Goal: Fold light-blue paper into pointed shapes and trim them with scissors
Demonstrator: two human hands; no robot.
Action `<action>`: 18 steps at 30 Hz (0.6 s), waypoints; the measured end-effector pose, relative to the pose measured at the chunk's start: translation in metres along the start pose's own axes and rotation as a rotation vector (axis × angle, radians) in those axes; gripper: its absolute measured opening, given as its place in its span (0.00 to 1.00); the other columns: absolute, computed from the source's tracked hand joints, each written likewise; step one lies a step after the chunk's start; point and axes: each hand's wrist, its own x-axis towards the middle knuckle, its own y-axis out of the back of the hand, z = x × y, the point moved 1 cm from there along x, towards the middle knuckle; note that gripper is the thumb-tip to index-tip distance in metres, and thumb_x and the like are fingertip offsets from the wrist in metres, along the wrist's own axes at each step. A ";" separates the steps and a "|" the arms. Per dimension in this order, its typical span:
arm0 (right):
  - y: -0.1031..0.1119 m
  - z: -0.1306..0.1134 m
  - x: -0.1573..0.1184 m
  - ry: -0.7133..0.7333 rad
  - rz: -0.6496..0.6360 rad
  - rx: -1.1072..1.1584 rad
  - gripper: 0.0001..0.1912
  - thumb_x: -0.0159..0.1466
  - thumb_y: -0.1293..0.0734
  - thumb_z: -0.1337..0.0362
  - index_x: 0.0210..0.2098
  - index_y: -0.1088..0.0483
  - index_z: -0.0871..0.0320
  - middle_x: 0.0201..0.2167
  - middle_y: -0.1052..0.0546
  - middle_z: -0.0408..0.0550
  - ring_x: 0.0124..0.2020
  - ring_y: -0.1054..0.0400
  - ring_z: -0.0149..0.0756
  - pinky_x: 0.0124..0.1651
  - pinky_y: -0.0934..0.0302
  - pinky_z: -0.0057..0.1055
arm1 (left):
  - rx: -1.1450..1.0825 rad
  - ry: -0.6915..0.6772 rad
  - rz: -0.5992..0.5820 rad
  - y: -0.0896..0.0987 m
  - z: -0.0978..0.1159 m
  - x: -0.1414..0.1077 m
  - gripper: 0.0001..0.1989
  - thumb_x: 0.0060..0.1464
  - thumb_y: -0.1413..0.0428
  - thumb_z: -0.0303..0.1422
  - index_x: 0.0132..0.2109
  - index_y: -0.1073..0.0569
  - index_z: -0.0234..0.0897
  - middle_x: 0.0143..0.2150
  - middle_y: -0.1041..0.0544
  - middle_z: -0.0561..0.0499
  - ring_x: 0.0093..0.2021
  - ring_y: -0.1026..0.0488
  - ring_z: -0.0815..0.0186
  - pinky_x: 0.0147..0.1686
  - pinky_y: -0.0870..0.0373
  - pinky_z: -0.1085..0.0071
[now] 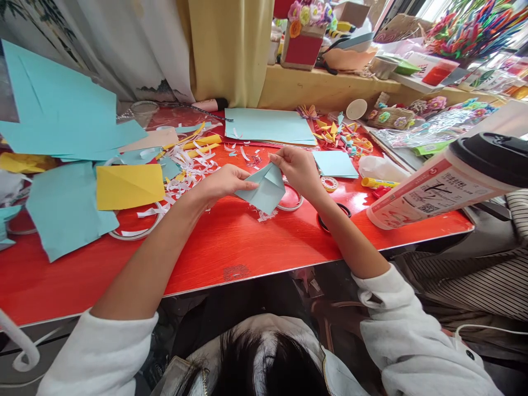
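Between my two hands is a folded piece of light blue paper (268,190), raised over the red table (247,242). My left hand (229,181) pinches its left corner, thumb on top. At its upper edge my right hand (295,168) grips the paper between thumb and fingers; part of those fingers is hidden. Fold lines run across the paper, and one flap stands up at the top. Just beyond it lies a stack of large blue sheets (270,125). To the right of my right hand sits a pile of small blue squares (336,164).
A paper cup with a black lid (437,181) stands at the right. White paper shreds (193,173), a yellow sheet (130,187) and blue sheets (68,206) cover the left side. Colourful folded scraps (342,135) lie at the back right. Rolls of tape (329,183) rest near my right wrist.
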 end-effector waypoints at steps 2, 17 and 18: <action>0.000 0.000 0.000 0.012 0.000 -0.005 0.13 0.62 0.37 0.62 0.22 0.39 0.57 0.19 0.35 0.41 0.23 0.45 0.29 0.29 0.52 0.29 | 0.037 0.001 -0.031 0.001 0.002 -0.002 0.11 0.41 0.37 0.38 0.29 0.21 0.35 0.30 0.22 0.49 0.30 0.28 0.67 0.36 0.33 0.69; 0.002 -0.006 -0.002 -0.141 -0.262 0.455 0.14 0.55 0.30 0.57 0.38 0.28 0.60 0.30 0.27 0.45 0.29 0.36 0.29 0.29 0.45 0.25 | -0.180 -0.187 0.155 -0.008 0.011 0.001 0.18 0.41 0.35 0.37 0.40 0.25 0.31 0.37 0.23 0.47 0.36 0.27 0.66 0.34 0.30 0.71; 0.002 -0.005 -0.002 -0.150 -0.276 0.474 0.12 0.56 0.30 0.59 0.35 0.28 0.61 0.29 0.27 0.45 0.29 0.37 0.28 0.29 0.45 0.25 | -0.183 -0.176 0.146 -0.008 0.011 0.001 0.19 0.41 0.35 0.37 0.41 0.26 0.32 0.38 0.24 0.47 0.37 0.27 0.65 0.34 0.29 0.70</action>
